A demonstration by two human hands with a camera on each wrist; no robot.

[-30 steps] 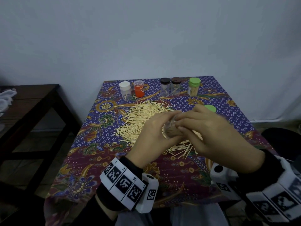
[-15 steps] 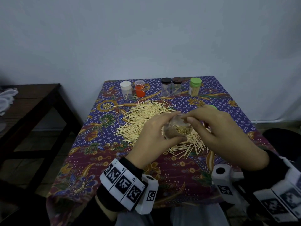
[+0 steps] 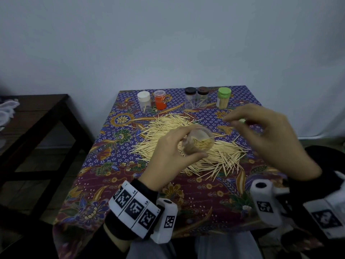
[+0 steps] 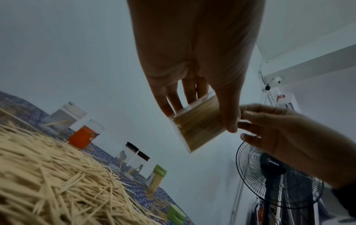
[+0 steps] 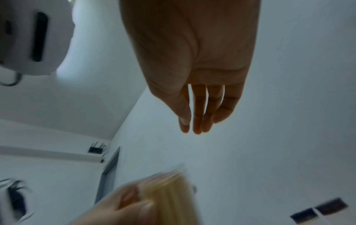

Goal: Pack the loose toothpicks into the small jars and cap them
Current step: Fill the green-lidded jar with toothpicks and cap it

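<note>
The left hand (image 3: 169,156) gripped an uncapped jar (image 3: 198,142) full of toothpicks, tilted above the loose toothpick pile (image 3: 168,131). The right hand (image 3: 268,139) hovered beside it, fingers (image 5: 198,120) loosely extended, holding nothing.

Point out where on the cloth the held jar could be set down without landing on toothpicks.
Bare cloth lies along the near edge, between the toothpicks and the wrists, and down the left side. The middle is crowded with toothpicks; the far edge holds the jar row. The left hand holds the jar.
</note>
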